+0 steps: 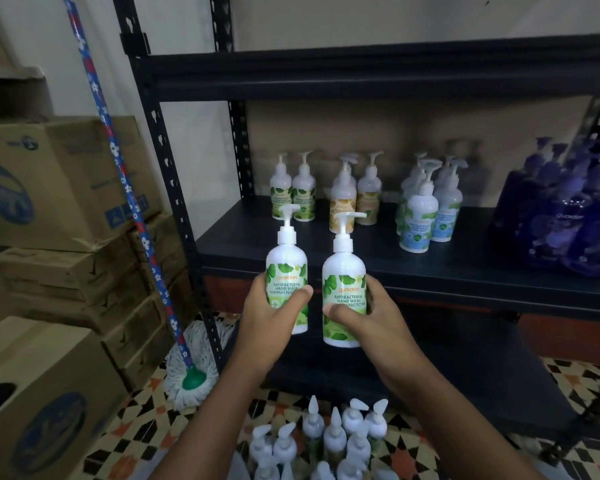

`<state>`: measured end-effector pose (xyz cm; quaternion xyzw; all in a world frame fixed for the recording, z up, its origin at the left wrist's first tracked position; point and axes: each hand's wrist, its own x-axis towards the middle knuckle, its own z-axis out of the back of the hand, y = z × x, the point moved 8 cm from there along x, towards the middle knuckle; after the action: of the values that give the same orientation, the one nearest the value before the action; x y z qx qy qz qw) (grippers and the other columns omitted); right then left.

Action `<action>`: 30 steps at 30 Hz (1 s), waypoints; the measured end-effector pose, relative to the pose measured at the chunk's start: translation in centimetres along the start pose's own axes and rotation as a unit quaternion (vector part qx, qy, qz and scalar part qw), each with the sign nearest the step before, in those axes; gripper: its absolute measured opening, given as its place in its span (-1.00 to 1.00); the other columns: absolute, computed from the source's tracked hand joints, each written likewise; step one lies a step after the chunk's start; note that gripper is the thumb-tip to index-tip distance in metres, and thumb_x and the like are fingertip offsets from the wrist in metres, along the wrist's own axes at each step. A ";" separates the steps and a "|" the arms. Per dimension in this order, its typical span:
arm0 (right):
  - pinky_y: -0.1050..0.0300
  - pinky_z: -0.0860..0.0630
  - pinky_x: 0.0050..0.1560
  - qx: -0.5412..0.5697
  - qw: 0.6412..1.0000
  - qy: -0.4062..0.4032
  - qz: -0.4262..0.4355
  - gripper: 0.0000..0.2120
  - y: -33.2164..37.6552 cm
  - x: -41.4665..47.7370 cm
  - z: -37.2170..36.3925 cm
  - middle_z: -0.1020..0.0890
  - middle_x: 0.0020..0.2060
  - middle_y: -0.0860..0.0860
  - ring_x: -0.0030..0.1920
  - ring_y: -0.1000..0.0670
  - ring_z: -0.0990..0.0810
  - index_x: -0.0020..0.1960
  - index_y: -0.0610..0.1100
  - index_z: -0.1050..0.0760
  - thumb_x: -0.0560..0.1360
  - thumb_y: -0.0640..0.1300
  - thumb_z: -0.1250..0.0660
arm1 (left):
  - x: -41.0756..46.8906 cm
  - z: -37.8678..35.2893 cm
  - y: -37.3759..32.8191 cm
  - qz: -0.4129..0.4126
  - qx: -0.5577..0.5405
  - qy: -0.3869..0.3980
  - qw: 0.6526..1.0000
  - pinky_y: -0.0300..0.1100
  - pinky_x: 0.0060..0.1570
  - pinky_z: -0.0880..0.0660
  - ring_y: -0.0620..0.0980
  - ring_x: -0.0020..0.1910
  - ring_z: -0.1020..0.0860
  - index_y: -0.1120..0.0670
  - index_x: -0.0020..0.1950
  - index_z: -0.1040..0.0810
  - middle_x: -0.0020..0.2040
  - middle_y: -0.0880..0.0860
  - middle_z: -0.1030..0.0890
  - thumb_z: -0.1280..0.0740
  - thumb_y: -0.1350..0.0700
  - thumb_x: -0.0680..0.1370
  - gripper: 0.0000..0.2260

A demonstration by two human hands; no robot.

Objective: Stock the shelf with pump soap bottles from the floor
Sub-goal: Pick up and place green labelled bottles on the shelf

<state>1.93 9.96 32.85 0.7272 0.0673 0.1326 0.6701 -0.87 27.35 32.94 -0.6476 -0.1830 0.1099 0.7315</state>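
A person's two bare hands each hold one white pump soap bottle with a green leaf label, upright and side by side, in front of a black metal shelf (pixel 465 265). The left hand (pixel 269 308) curls its fingers and thumb round the left bottle (pixel 286 265). The right hand (pixel 381 315) grips the right bottle (pixel 343 282) the same way, thumb laid across the label. The two held bottles are near each other but apart, in the air just before the front edge of the middle shelf board. At the back left of that board stand two green-label bottles (pixel 303 195). Beside them are yellow-label bottles (pixel 343 202), two clearly and perhaps a third behind. Then come about four blue-label bottles (pixel 419 220), and at the far right a cluster of purple bottles (pixel 568 223), too blurred to count. On the patterned tile floor (pixel 582 379), below the forearms, stands a tight group of roughly ten more pump bottles (pixel 333 438). To the left are several stacked cardboard boxes (pixel 49 181) and one mop (pixel 132 209) with a blue flowered handle, leaning beside the shelf's left post.
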 end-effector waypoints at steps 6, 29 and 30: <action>0.21 -0.65 -0.10 -0.032 0.998 0.001 0.055 -0.58 3.2 7.9 -3.3 -0.70 0.00 0.00 -0.04 0.05 -0.71 0.26 0.02 -0.49 0.47 -0.21 -0.51 | 7.3 2.8 -1.7 -0.006 -0.045 -0.051 0.998 -0.02 -0.11 -0.65 0.07 -0.08 -0.70 -0.01 0.12 -0.57 -0.02 0.09 -0.70 -0.50 0.01 0.49 -0.75; 0.04 -0.57 0.12 -0.325 0.937 -0.104 0.070 -0.28 -1.4 19.2 -4.7 -0.57 0.19 0.00 0.16 -0.02 -0.59 0.33 -0.06 -0.35 0.30 -0.01 -0.64 | 14.0 4.5 3.3 0.047 -0.103 -0.086 0.990 0.16 -0.08 -0.68 0.15 -0.09 -0.72 0.00 0.05 -0.57 -0.02 0.15 -0.69 -0.54 -0.05 0.40 -0.69; 0.06 -0.56 0.09 -0.332 0.935 -0.107 0.064 -0.32 -1.3 19.5 -4.7 -0.58 0.17 0.00 0.15 -0.02 -0.60 0.30 -0.07 -0.37 0.31 -0.03 -0.64 | 14.0 4.6 3.4 0.048 -0.105 -0.087 0.989 0.14 -0.08 -0.68 0.15 -0.08 -0.71 0.00 0.06 -0.56 -0.02 0.15 -0.69 -0.54 -0.04 0.42 -0.71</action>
<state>19.37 19.91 33.89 0.4759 -0.0994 0.1111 0.8668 10.25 37.53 31.80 -0.7170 -0.2252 0.1812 0.6344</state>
